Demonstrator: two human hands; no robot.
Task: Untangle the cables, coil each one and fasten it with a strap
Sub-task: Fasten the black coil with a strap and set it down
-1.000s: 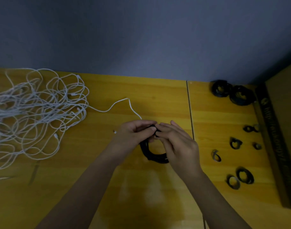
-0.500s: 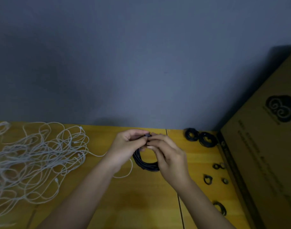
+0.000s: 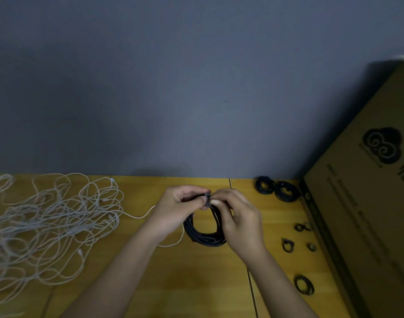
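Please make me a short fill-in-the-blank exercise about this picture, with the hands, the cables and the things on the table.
1. Both hands hold a coiled cable whose colour is ____.
2. The tangled white cables lie to the ____ of the left hand.
3. The right hand and the left hand pinch a ____ at the top of the coil.
4. At the right edge stands a cardboard ____.

Missing words: black; left; strap; box

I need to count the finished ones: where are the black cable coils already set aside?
In the head view, two black coils lie side by side at the table's far right, against the wall, just left of the cardboard box.
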